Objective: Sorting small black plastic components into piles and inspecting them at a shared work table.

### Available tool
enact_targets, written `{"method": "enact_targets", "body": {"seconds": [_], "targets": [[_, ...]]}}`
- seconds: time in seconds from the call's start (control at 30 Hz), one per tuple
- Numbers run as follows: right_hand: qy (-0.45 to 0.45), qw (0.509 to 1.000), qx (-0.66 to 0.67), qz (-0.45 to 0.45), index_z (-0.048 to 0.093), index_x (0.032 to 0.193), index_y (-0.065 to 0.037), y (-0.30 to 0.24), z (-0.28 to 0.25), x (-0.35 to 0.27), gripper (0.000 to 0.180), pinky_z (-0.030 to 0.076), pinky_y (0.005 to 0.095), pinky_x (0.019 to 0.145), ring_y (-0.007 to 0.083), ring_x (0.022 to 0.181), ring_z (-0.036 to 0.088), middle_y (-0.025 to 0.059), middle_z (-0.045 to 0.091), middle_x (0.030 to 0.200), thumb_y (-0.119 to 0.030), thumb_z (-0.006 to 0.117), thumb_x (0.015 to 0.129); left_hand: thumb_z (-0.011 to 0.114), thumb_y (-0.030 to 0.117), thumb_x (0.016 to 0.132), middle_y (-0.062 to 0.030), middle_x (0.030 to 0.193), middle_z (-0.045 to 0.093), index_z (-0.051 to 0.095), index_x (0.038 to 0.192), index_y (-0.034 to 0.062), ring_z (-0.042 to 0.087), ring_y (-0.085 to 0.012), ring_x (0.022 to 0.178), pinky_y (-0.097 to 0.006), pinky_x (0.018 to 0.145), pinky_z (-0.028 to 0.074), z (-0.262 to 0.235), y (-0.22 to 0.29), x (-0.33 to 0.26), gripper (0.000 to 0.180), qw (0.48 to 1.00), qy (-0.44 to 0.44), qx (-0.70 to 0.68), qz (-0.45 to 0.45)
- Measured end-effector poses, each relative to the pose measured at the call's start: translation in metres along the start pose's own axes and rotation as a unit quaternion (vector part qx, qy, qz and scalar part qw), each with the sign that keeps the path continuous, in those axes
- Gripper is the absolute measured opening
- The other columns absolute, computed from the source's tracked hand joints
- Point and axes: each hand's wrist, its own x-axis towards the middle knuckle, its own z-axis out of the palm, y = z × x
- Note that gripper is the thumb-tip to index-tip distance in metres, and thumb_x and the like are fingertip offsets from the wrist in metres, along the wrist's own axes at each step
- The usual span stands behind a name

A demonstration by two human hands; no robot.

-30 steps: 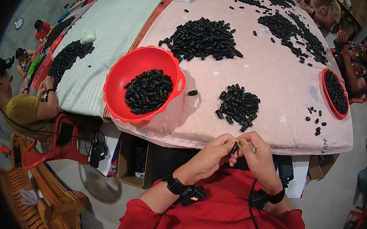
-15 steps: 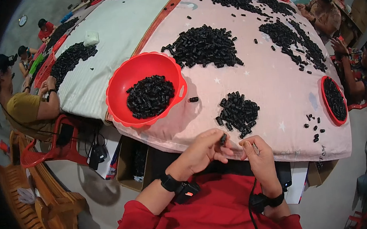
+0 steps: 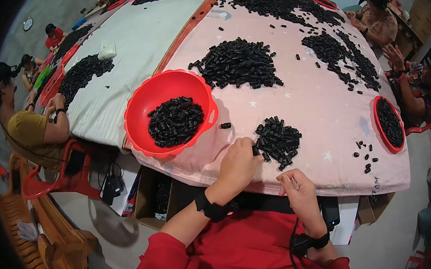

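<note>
My left hand (image 3: 239, 166) reaches over the cloth at the left edge of a small pile of black cylindrical pieces (image 3: 280, 141). Its fingers curl downward, and the back of the hand hides what they grip. One black piece shows right beside the fingertips. Close to the table's front edge, my right hand (image 3: 299, 188) is closed around a small slim grey piece (image 3: 295, 183), mostly covered by the fingers. Up and left of my hands stands a scalloped red bowl (image 3: 137, 103), partly filled with similar black pieces. A single black piece (image 3: 225, 125) lies between bowl and pile.
A larger heap of black pieces (image 3: 237, 65) lies beyond the small pile. At the right are a red basket of pieces (image 3: 390, 123) and several loose ones. People sit along both sides. A wooden bench (image 3: 44, 244) stands at the lower left.
My left hand has moved forward from beside the right hand to the small pile, turning its back upward. The black piece it held no longer shows clearly. My right hand has lowered slightly.
</note>
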Motion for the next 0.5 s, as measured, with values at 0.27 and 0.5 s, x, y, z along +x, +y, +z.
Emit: {"method": "enact_targets", "body": {"seconds": [0.27, 0.5], "targets": [[0.002, 0.998, -0.017, 0.054, 0.062, 0.097, 0.0, -0.006, -0.003, -0.001, 0.018, 0.047, 0.0241, 0.065, 0.0074, 0.067, 0.057, 0.0018, 0.06, 0.072, -0.017, 0.057, 0.101, 0.066, 0.022, 0.091, -0.0147, 0.097, 0.064, 0.058, 0.108, -0.0028, 0.063, -0.0277, 0.084, -0.038, 0.071, 0.051, 0.001, -0.002, -0.009, 0.031, 0.988, -0.043, -0.138, -0.06], [-0.001, 1.0, -0.013, 0.015, 0.062, 0.098, 0.001, -0.008, -0.003, -0.002, 0.019, 0.047, 0.0242, 0.063, 0.0083, 0.068, 0.057, 0.0024, 0.061, 0.074, -0.017, 0.057, 0.101, 0.049, 0.031, 0.104, -0.0068, 0.1, 0.066, 0.061, 0.121, -0.0001, 0.059, -0.0069, 0.076, -0.024, 0.062, 0.049, -0.024, 0.004, -0.023, 0.037, 0.746, -0.254, -0.57, -0.235]]}}
